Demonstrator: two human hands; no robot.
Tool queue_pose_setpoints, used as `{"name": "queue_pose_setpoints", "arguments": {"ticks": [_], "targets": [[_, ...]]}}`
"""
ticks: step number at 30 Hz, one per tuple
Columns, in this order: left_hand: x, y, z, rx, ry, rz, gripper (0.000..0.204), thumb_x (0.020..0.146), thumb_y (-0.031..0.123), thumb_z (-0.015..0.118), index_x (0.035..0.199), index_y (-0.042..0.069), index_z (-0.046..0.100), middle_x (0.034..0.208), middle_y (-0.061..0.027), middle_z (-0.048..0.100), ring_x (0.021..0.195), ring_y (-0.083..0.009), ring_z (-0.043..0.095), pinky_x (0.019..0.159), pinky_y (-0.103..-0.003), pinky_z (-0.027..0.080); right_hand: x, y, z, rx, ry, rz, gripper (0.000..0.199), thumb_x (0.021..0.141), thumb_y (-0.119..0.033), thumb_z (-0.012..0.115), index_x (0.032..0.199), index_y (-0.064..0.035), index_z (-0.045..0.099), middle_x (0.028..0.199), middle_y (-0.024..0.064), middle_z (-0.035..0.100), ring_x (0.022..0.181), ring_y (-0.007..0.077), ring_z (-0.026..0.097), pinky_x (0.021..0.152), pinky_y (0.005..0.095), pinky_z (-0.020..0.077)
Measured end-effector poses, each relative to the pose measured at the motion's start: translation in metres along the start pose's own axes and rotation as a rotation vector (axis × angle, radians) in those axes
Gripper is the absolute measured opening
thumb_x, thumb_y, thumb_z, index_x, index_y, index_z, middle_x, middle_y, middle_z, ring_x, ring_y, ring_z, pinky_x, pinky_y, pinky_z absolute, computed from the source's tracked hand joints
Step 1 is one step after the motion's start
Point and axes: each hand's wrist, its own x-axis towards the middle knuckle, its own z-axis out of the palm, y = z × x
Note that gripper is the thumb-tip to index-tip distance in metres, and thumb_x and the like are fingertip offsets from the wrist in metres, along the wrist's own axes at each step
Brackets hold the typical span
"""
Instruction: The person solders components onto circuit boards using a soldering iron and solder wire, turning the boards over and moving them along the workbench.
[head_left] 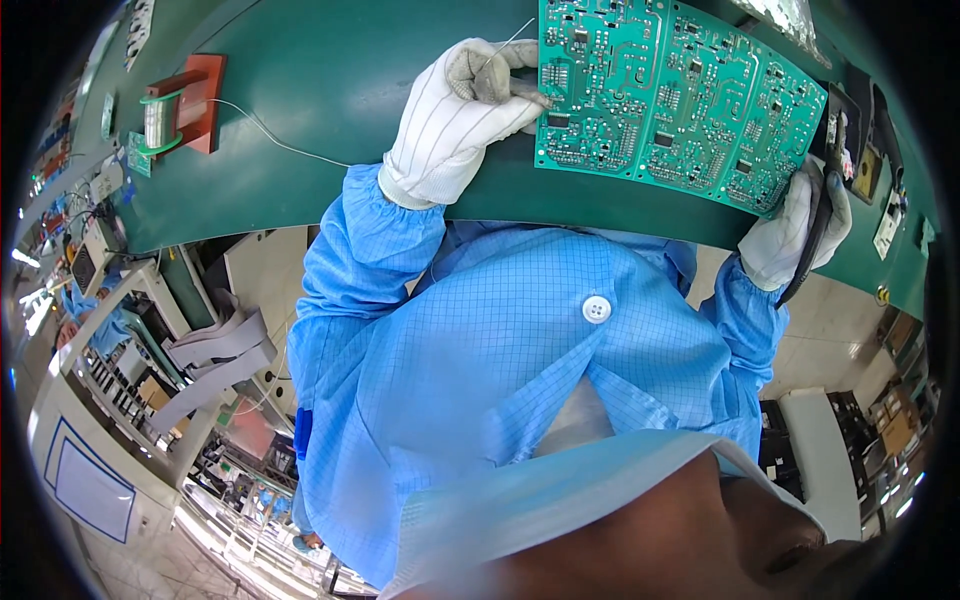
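A green circuit board panel (660, 90) with several small parts lies on the dark green bench top (330, 70). My left hand (460, 110), in a white striped glove, rests at the board's left edge and pinches a thin solder wire (515, 35) whose end sticks up past my fingers. My right hand (795, 230), also gloved, sits at the board's lower right corner, closed around a black soldering iron handle (822, 205). The iron's tip is hidden behind the board's corner. My blue lab coat (500, 350) fills the middle of the view.
A solder spool (160, 118) on a red stand (200, 95) sits at the far left, its wire (280, 142) trailing to my left sleeve. A small green board (138, 157) lies beside it. Black holders (868, 150) and a white tag (888, 225) stand right of the panel.
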Motion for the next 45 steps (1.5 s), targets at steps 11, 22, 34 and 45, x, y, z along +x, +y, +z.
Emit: {"name": "queue_pose_setpoints", "arguments": {"ticks": [11, 22, 34, 45], "targets": [[-0.0001, 0.0006, 0.0016, 0.04, 0.013, 0.023, 0.026, 0.082, 0.001, 0.068, 0.081, 0.003, 0.042, 0.122, -0.0227, 0.062, 0.085, -0.0161, 0.067, 0.075, -0.027, 0.056, -0.0006, 0.0003, -0.0028, 0.003, -0.002, 0.004, 0.03, 0.093, -0.002, 0.06, 0.118, 0.0063, 0.046, 0.112, 0.0186, 0.066, 0.107, 0.0235, 0.066, 0.092, 0.032, 0.0534], [-0.0004, -0.0019, 0.0011, 0.031, 0.007, 0.032, 0.026, 0.082, 0.001, 0.068, 0.08, 0.002, 0.043, 0.122, -0.0226, 0.062, 0.087, -0.0165, 0.068, 0.075, -0.027, 0.056, -0.0003, 0.0071, -0.0061, -0.014, -0.006, -0.024, 0.031, 0.093, -0.002, 0.06, 0.12, 0.0043, 0.046, 0.111, 0.0182, 0.066, 0.106, 0.0234, 0.065, 0.092, 0.0323, 0.0528], [0.0, 0.0003, 0.0029, 0.021, 0.003, 0.025, 0.027, 0.082, 0.001, 0.069, 0.08, 0.003, 0.042, 0.121, -0.0217, 0.063, 0.087, -0.0165, 0.068, 0.073, -0.026, 0.055, 0.0, 0.0027, -0.0021, 0.101, 0.053, 0.045, 0.032, 0.091, -0.004, 0.062, 0.118, 0.0026, 0.046, 0.111, 0.0209, 0.067, 0.105, 0.0249, 0.066, 0.092, 0.0341, 0.0537], [-0.0014, -0.0021, 0.002, 0.066, 0.019, 0.013, 0.027, 0.081, 0.002, 0.071, 0.08, 0.003, 0.044, 0.119, -0.0219, 0.064, 0.087, -0.0164, 0.068, 0.073, -0.026, 0.055, -0.001, 0.009, -0.0065, 0.086, 0.011, 0.019, 0.032, 0.091, 0.0, 0.06, 0.119, 0.002, 0.044, 0.113, 0.0219, 0.065, 0.105, 0.0257, 0.066, 0.091, 0.0346, 0.0546]]}}
